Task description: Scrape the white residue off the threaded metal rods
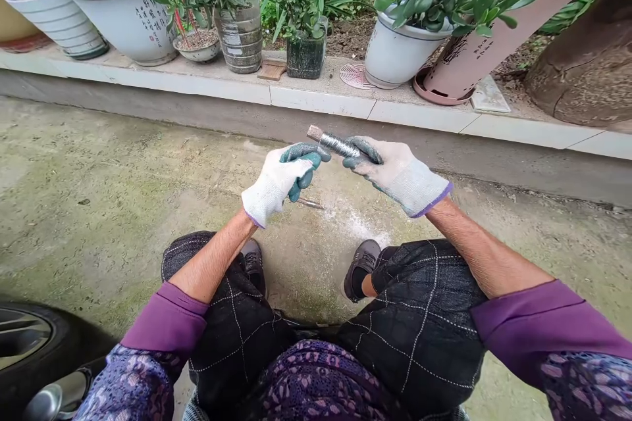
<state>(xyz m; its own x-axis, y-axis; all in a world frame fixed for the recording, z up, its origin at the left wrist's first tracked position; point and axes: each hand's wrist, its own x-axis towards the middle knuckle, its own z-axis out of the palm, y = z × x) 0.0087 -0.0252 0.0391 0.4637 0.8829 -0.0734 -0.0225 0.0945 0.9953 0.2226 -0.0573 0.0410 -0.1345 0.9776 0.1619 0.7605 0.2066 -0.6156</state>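
Observation:
My right hand, in a white knit glove with dark green coated fingers, is closed round one end of a short stick wound with silvery wire. The stick's bare brownish end points up and to the left. Close beside it, my left hand, gloved alike, has its fingers curled in a pinch. A thin strand runs from the windings down to those fingertips, which partly hide it. Below the left hand a slim metal piece shows; whether it lies on the ground I cannot tell.
White powder is scattered on the concrete ground between my shoes. Ahead runs a tiled ledge bearing several potted plants, including a white pot and a pink planter. A vehicle wheel stands at lower left.

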